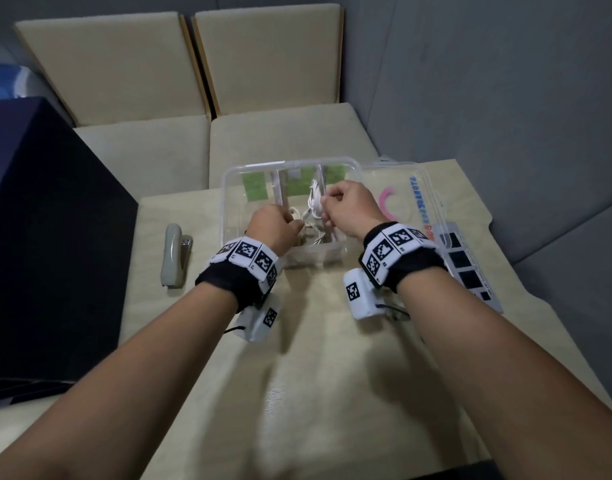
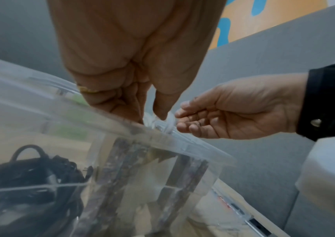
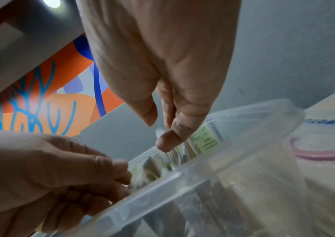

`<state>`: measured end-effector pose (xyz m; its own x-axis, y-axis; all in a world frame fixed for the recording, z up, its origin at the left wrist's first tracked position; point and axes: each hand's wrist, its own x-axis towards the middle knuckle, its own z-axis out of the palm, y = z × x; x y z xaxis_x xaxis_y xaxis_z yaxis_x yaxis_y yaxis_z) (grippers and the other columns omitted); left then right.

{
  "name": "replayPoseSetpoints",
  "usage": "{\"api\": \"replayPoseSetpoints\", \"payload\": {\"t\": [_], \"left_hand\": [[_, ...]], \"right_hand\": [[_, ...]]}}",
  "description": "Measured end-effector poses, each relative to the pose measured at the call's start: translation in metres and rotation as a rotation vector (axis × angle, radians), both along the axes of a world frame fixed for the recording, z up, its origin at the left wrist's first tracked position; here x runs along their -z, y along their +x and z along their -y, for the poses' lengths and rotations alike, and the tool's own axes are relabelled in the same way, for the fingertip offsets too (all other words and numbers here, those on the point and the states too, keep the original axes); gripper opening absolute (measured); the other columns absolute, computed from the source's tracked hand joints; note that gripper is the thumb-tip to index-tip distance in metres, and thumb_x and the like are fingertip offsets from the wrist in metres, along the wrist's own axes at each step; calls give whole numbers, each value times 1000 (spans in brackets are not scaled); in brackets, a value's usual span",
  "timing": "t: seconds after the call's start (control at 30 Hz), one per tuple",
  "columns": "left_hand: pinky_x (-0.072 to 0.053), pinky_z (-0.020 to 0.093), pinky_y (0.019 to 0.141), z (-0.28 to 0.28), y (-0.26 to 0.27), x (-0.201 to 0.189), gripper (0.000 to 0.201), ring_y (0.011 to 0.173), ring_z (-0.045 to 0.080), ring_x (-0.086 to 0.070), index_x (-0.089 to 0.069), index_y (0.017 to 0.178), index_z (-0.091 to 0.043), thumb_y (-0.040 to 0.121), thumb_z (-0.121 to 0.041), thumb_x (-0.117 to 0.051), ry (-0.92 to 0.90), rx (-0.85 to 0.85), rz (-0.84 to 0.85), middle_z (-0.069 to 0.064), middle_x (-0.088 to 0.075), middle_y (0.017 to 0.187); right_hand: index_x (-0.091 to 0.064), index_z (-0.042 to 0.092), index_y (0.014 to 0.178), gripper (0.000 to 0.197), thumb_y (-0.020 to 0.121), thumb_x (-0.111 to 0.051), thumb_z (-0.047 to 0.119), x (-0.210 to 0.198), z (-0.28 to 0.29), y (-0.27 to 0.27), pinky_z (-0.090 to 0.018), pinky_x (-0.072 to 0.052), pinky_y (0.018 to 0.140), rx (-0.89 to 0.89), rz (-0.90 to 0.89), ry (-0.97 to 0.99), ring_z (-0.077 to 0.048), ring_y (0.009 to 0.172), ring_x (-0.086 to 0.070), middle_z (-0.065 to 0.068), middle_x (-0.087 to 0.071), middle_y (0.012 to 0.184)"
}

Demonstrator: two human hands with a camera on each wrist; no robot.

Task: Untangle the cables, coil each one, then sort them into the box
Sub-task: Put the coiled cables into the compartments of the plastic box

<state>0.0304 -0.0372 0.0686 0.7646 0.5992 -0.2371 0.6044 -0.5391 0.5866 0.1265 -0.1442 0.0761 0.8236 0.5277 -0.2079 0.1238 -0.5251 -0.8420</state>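
Forearms fill the lower half of the head view, each wrist wrapped in a black band (image 1: 406,268) bearing black-and-white square markers. Under them lies the pale tabletop (image 1: 318,375). At the left of the frame a grey stapler (image 1: 174,254) lies on it, beside a dark box (image 1: 48,244) that fills the left edge.

Just past the wrists, at the frame's centre, stands the clear plastic box (image 1: 228,188), split by upright dividers into compartments. The left hand (image 1: 273,225) is over its near wall, fingers curled and pinching a white cable (image 1: 315,199) together with the thumb; the left wrist view shows that pinch right at the rim (image 2: 193,144). The right hand (image 1: 349,206) is just to the right of it, over the box, its thumb and forefinger closed narrowly on a thin strand of the same white cable (image 3: 158,131), while the other fingers are loosely curled. The cable hangs in loose loops between both hands, above the box's middle section; whether it touches the bottom I cannot tell.

Through the clear wall in the left wrist view, a coiled black cable (image 2: 30,176) lies in the compartment at the lower left of that frame.

To the right of the box lies its clear lid (image 1: 408,199) with blue lettering and a pink arc, and a grey card (image 1: 467,265) with dark squares. Farther off, in the upper frame, are beige cushions (image 1: 263,64).
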Motion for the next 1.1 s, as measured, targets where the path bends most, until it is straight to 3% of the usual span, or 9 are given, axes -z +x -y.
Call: {"api": "replayPoseSetpoints", "payload": {"t": [0.13, 0.2, 0.3, 0.47, 0.6, 0.67, 0.83, 0.93, 1.1], "left_hand": [[-50, 33, 88, -1, -4, 4, 23, 96, 21, -63, -67, 108, -14, 90, -25, -57, -39, 41, 55, 5, -68, 105], [-51, 32, 84, 6, -7, 2, 17, 90, 20, -62, -66, 102, -16, 90, -25, -57, 7, 97, 105, 4, -68, 99], [-49, 28, 74, 31, -12, -4, 13, 79, 18, -60, -66, 91, -13, 89, -22, -58, 66, 278, 230, 3, -67, 87], [-47, 30, 75, 83, -2, 29, 16, 85, 21, -60, -67, 96, -14, 90, -23, -56, 115, 778, 56, 5, -67, 95], [-47, 39, 88, 121, 10, 73, 30, 105, 28, -56, -60, 118, -14, 89, -14, -54, 210, 936, -95, 7, -57, 119], [-47, 41, 89, 133, 15, 90, 35, 108, 30, -55, -55, 121, -13, 87, -11, -53, 242, 988, -137, 9, -54, 124], [-46, 41, 85, 149, 18, 115, 30, 106, 35, -54, -50, 121, -11, 93, -20, -49, 334, 972, -324, 14, -51, 120], [-44, 39, 85, 150, 15, 116, 29, 106, 35, -56, -50, 120, -8, 93, -20, -49, 315, 946, -346, 16, -52, 118], [-36, 33, 70, 137, 10, 69, 31, 94, 34, -57, -46, 111, -1, 92, -24, -55, 76, 733, -50, 20, -61, 101]], "right_hand": [[-59, 25, 77, 19, 91, -54, 13, -6, 17, 6, -36, -56, 83, 40, 43, 25, -22, 89, -67, 1, -66, 90], [-61, 23, 77, 21, 91, -52, 10, -5, 38, 10, -33, -53, 85, 98, 57, 16, -21, 91, -65, 3, -65, 89], [-65, 13, 80, 15, 89, -52, 12, 8, 81, 16, -43, -52, 90, 213, 57, -66, -25, 92, -64, -4, -68, 98], [-65, 6, 77, 16, 87, -53, 13, 42, 150, 12, -30, -49, 74, 165, -19, -467, -27, 81, -62, -11, -66, 85], [-51, 8, 65, 23, 85, -57, 14, 60, 183, -4, -27, -39, 49, 10, -40, -843, -24, 56, -49, -8, -51, 61], [-54, 10, 65, 26, 81, -67, 25, 67, 193, -12, -28, -43, 53, -87, -75, -945, -21, 63, -57, -4, -55, 65], [-51, 14, 65, 33, 71, -78, 33, 88, 201, -31, -37, -52, 77, -146, -70, -975, -25, 78, -60, -2, -57, 72], [-55, 12, 79, 13, 81, -66, 19, 91, 199, -36, -31, -46, 73, -226, -25, -936, -27, 86, -59, -5, -56, 81], [-47, 12, 105, 11, 95, -47, 16, 65, 187, -28, -30, -39, 74, -190, -123, -724, -27, 95, -54, -5, -52, 100]]}}
